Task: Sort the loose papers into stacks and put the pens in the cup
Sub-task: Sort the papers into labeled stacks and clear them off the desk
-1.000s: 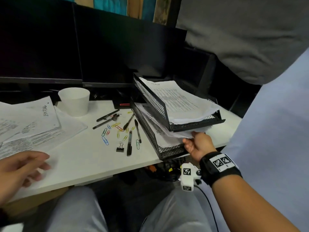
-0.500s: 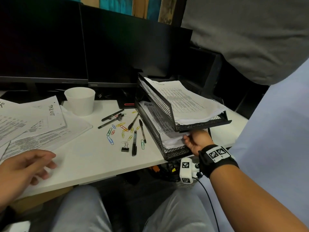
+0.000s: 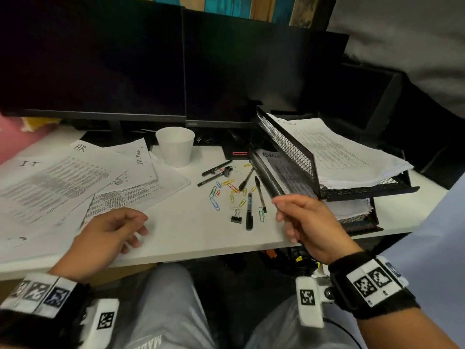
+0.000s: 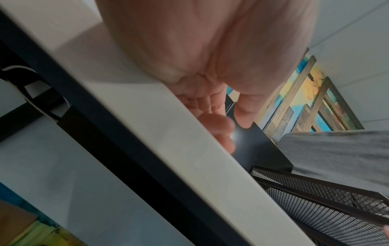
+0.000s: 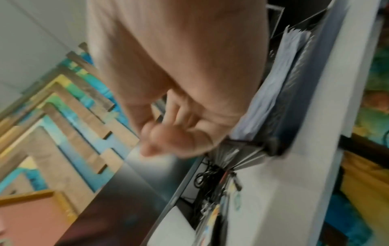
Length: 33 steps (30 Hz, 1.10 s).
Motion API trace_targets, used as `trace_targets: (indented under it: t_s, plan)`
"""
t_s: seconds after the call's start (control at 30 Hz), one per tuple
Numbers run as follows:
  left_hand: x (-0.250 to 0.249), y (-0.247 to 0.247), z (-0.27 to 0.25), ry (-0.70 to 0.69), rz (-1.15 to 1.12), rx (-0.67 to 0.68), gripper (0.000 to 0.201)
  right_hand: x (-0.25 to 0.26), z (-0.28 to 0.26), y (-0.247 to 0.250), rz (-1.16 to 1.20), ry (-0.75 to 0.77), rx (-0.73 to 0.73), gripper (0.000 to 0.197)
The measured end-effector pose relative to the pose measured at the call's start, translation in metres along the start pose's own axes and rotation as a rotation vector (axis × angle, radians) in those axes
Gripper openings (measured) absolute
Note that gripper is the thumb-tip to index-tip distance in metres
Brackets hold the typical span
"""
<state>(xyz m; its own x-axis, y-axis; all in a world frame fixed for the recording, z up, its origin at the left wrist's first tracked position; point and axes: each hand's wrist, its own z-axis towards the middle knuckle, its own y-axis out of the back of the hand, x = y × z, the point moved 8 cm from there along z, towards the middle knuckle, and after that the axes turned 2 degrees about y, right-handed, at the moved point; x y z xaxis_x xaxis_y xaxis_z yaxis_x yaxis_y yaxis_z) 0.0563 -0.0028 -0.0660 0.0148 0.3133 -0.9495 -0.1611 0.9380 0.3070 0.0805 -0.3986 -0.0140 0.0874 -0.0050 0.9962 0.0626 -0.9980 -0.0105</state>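
Observation:
Loose printed papers [image 3: 75, 182], some marked HR and IT, lie fanned over the desk's left side. A white cup [image 3: 175, 147] stands upright behind them. Several black pens [image 3: 249, 210] lie among coloured paper clips [image 3: 214, 204] mid-desk. My left hand [image 3: 136, 230] rests at the front desk edge beside the papers, fingers loosely curled and holding nothing; in the left wrist view the left hand [image 4: 219, 123] shows above the desk edge. My right hand [image 3: 284, 217] hovers empty in front of the mesh tray, fingers relaxed. The right wrist view is blurred, with the right hand [image 5: 168, 138] next to stacked sheets [image 5: 273, 91].
A black two-tier mesh tray [image 3: 289, 149] with paper stacks [image 3: 347, 157] stands at the desk's right. Two dark monitors [image 3: 125, 59] line the back. A black binder clip [image 3: 236, 217] lies near the pens. Another person in grey [image 3: 415, 46] stands at the back right.
My right hand has let go of the papers in the lower tray and drawn back to the left, in front of the tray. My left hand stays near the loose papers.

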Motion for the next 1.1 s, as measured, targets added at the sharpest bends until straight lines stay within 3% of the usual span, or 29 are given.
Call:
trace_targets:
  t_s: [0.1,0.33,0.47,0.57,0.7,0.83,0.97,1.1]
  plan:
    - [0.0,0.001,-0.002,0.045,-0.03,-0.019,0.018,0.008,0.003,-0.056,-0.05,-0.026,0.237,0.021]
    - [-0.016,0.021,-0.011,0.041,-0.077,-0.022,0.012,0.021,0.046,-0.159,-0.101,-0.005,0.336,0.017]
    - [-0.022,0.072,-0.015,0.008,0.019,-0.182,0.006,0.023,0.069,-0.222,-0.255,0.05,0.397,0.017]
    - [-0.014,0.117,-0.019,0.076,0.249,-0.316,0.003,0.018,0.085,-0.268,-0.387,0.082,0.438,0.033]
    - [0.016,0.15,-0.031,0.297,0.434,-0.248,0.037,0.006,0.115,-0.305,-0.529,0.085,0.368,0.058]
    - [0.031,0.159,-0.04,0.373,0.576,-0.184,0.066,-0.007,0.147,-0.307,-0.489,-0.049,0.213,0.023]
    - [0.036,0.154,-0.042,0.339,0.579,-0.172,0.069,-0.018,0.163,-0.305,-0.483,-0.163,0.131,0.028]
    - [0.044,0.158,-0.043,0.321,0.48,-0.201,0.055,-0.023,0.167,-0.309,-0.52,-0.183,0.153,0.019]
